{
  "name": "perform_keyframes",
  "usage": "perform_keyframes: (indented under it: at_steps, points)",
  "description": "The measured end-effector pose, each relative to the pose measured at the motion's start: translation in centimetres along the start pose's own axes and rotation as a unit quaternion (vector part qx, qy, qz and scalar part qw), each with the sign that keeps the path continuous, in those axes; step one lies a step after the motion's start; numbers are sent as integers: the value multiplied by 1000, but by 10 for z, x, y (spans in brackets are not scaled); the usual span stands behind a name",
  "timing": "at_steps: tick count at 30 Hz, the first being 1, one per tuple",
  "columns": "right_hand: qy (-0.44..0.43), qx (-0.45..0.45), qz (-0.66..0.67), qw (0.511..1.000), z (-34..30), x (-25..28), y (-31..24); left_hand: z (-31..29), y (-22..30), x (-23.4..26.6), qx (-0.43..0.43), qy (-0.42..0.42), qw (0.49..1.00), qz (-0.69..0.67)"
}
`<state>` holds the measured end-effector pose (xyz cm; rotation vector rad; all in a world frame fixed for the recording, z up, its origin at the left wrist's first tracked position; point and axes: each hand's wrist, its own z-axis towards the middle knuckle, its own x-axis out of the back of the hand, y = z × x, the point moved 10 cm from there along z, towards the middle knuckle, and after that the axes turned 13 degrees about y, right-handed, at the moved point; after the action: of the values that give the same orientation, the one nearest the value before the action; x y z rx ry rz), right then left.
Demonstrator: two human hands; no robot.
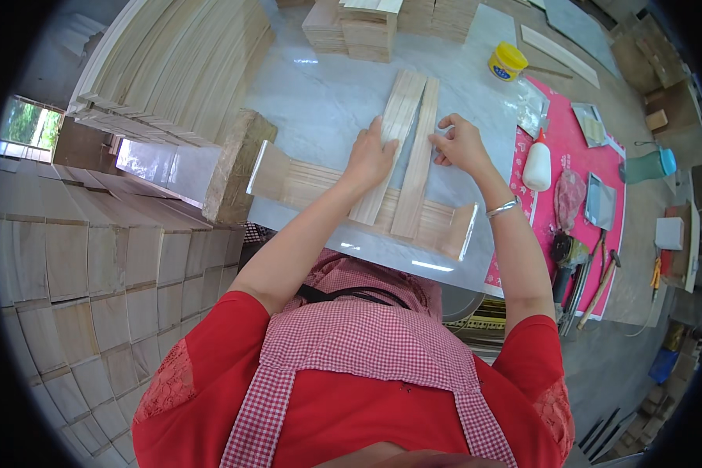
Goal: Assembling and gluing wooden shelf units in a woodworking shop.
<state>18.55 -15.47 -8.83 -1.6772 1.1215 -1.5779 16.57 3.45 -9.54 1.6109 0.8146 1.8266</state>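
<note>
i've got raised-ended wooden piece (306, 175) nearest on worktop (312, 90), left strip (402, 113) and right strip (419, 164) across it; left hand (370, 157) pinches left strip, right hand (459, 143) curled at right strip, can't tell if pinching; yellow tub (507, 61) beyond.

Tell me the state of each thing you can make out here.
Left hand: resting on left wooden strip.
Right hand: fingers bent, beside right wooden strip; contact unclear.
Both strips: slanted, near ends overlapping the wooden piece.
Wooden piece: ends raised.
Yellow tub: upright; lid unclear.
White bottle: red nozzle fitted.
Teal bottle: capped.
Pink plastic bag: crumpled.
Hammer: lying down.
</note>
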Motion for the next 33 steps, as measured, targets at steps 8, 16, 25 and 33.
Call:
perform_keyframes:
  at_steps: [8,16,25,33]
  points:
    - [-7,-30,48,998,4,-5,9,-12,21,2,14,-4,998,56]
    - [-9,-44,54,998,3,-5,9,-14,31,1,-35,-12,988,148]
    - [-12,-39,32,999,8,-7,10,-18,45,-7,-63,-41,978,197]
    - [-8,-39,54,998,6,-5,11,-15,48,-13,-36,-61,974,216]
